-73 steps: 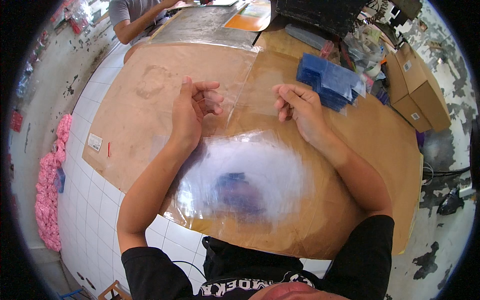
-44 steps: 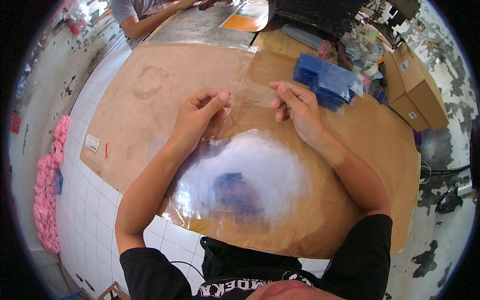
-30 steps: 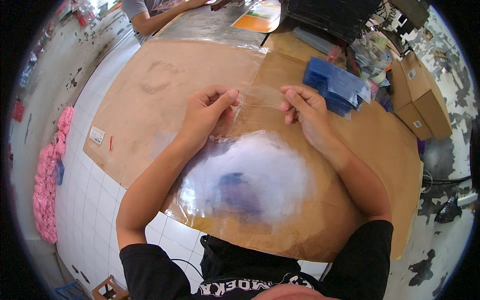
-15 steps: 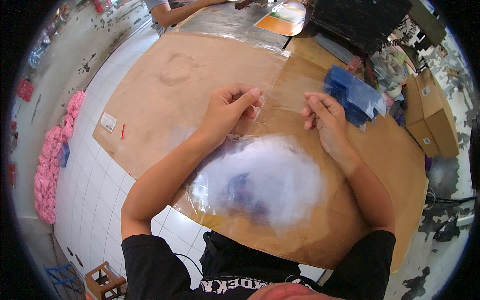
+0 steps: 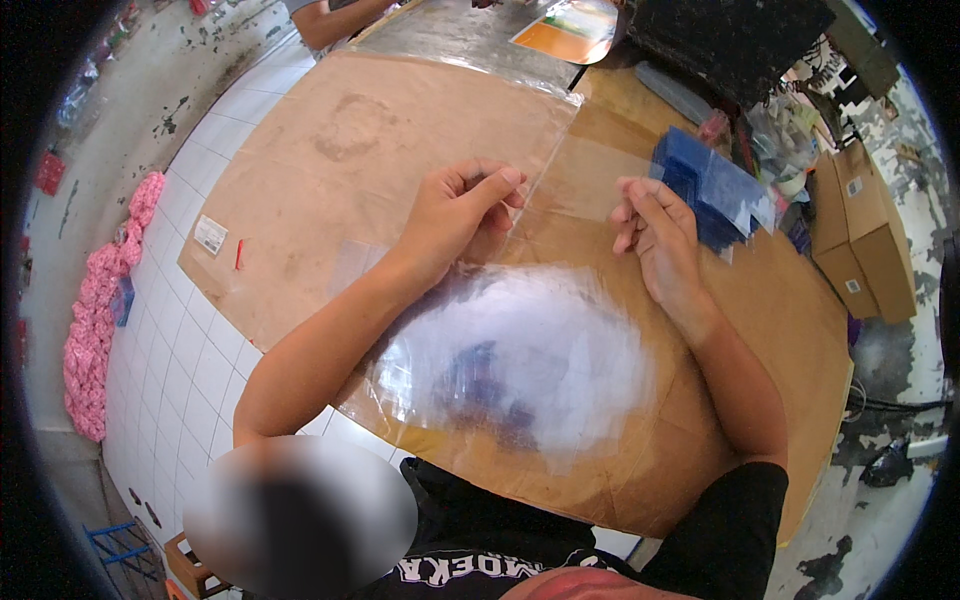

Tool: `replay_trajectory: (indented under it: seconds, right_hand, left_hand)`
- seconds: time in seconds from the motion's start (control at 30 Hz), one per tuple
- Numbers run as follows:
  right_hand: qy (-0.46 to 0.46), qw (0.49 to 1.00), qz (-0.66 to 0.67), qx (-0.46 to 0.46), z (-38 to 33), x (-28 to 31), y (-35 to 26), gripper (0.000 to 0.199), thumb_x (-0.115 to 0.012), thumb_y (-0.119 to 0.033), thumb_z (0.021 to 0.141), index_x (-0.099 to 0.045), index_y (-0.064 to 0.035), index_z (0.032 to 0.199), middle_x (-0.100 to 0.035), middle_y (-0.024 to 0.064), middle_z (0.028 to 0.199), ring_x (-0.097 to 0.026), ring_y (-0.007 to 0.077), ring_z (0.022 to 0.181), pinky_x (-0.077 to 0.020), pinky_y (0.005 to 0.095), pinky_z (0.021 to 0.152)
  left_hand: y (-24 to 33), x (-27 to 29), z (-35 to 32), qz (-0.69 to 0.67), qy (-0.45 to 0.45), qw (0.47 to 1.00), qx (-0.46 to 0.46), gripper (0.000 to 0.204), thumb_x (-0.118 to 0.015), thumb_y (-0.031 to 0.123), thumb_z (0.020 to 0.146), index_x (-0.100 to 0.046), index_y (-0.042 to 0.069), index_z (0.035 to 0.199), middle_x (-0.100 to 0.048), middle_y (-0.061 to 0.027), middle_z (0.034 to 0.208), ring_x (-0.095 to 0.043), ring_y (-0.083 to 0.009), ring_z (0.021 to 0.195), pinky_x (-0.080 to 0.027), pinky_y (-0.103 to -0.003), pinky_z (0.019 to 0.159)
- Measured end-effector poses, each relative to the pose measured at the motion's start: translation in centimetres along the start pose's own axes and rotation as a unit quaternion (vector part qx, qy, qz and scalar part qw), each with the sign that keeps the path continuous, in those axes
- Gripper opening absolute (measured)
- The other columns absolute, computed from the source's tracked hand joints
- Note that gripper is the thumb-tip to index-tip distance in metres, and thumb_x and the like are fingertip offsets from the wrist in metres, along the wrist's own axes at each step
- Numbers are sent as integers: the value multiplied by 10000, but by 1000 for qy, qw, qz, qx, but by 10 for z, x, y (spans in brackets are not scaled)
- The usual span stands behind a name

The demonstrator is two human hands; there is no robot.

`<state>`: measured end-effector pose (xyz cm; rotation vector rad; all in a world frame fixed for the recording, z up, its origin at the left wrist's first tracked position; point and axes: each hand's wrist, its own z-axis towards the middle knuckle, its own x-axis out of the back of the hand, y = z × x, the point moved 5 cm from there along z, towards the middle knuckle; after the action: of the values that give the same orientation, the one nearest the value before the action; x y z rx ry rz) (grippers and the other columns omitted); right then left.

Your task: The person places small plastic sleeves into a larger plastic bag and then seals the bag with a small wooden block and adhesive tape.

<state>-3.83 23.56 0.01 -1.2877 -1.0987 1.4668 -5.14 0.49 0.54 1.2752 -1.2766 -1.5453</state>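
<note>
Clear sheets stretch nine-to-three o'clock on the desk; I can't tell if the curled fingers grip; tiles at nine.

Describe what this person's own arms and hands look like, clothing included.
The left hand and right hand are ungloved, no ring or watch visible. The forearms are bare. The right sleeve is short and black; the left one is blurred out. The black shirt has white lettering.

On the table, plastic sheets lie near, a label left and a stack of plastic pieces far right, with cardboard boxes right of it and a bundle on the floor left of the table.
</note>
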Motion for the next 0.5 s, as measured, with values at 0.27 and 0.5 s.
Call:
replay_trajectory:
  seconds: [0.27, 0.5]
  right_hand:
    - [20, 1000, 6, -6, 3, 3, 3, 209, -617, -255, 913, -630, -56, 974, -596, 20, 772, -544, 83, 524, -433, 217, 461]
    - [15, 1000, -23, -5, 1, 1, 1, 167, -591, -206, 928, -605, -52, 989, -583, 11, 792, -530, 80, 547, -463, 232, 507]
  left_hand:
    - [-1, 2, 1, 14, -12, 1000, -16, 191, -607, 209, 913, -649, 23, 923, -625, -32, 773, -560, -77, 601, -456, -211, 574]
    - [4, 4, -3, -10, 4, 999, -36, 207, -599, 221, 917, -629, 17, 930, -619, -49, 774, -566, -93, 611, -465, -224, 583]
